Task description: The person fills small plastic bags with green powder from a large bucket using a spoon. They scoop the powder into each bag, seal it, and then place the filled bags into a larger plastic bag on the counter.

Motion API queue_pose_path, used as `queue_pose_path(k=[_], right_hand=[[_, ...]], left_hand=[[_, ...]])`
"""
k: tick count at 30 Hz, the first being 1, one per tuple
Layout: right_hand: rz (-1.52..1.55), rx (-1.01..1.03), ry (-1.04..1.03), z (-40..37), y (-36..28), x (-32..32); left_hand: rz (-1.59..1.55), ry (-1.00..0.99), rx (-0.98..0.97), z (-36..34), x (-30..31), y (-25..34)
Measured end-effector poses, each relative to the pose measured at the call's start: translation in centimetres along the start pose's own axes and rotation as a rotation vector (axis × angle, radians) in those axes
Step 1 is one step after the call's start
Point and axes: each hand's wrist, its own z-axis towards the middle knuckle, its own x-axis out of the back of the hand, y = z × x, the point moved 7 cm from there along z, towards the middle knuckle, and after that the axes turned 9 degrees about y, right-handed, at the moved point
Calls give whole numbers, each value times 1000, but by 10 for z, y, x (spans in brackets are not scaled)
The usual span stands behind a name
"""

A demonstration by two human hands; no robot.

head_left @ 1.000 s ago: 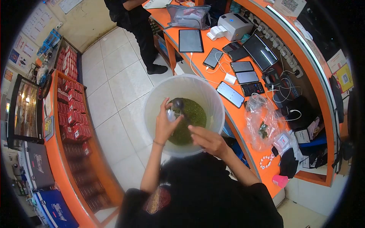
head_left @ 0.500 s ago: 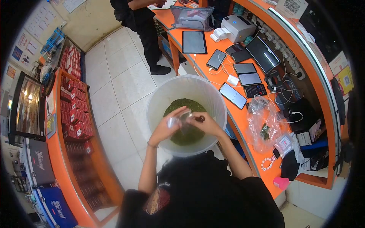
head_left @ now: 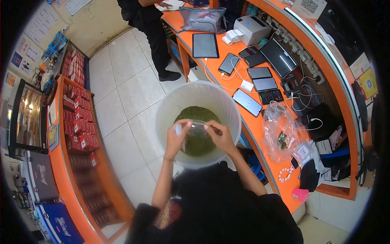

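Observation:
Between my two hands a small clear plastic bag [head_left: 198, 127] is stretched by its upper edge. My left hand [head_left: 177, 140] pinches its left side, with a whitish, see-through piece also showing at the fingers. On the other side my right hand [head_left: 222, 139] pinches the bag, and a small dark brown thing [head_left: 218, 131], too hidden to name, sticks out from that hand. Both hands are above a large translucent plastic tub [head_left: 161, 109]. Loose, finely crumbled green material [head_left: 200, 147] lies at the tub's bottom, partly seen through the bag.
Right of the tub, an orange counter [head_left: 260, 134] carries several phones, a tablet [head_left: 205, 45], a label printer [head_left: 251, 30], cables and a crumpled plastic bag [head_left: 276, 130]. Another person [head_left: 152, 36] stands beyond the tub. An orange shelf [head_left: 111, 183] with red packs is on the left.
My hands have levelled and drawn the bag taut between them. The left hand has turned from raised, spread fingers to a pinch. The view has shifted slightly.

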Motion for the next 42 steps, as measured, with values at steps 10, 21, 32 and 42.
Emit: queue_pose_path(k=[10, 21, 32, 42], right_hand=[[-236, 258, -74, 2, -31, -4], [-82, 173, -6, -19, -16, 6], [-394, 77, 70, -32, 60, 0], [81, -170, 164, -15, 21, 22]], left_hand=[[167, -179, -180, -11, -19, 36], [387, 94, -412, -1, 11, 56], [230, -232, -653, -29, -153, 152], [-353, -254, 257, -1, -76, 31]])
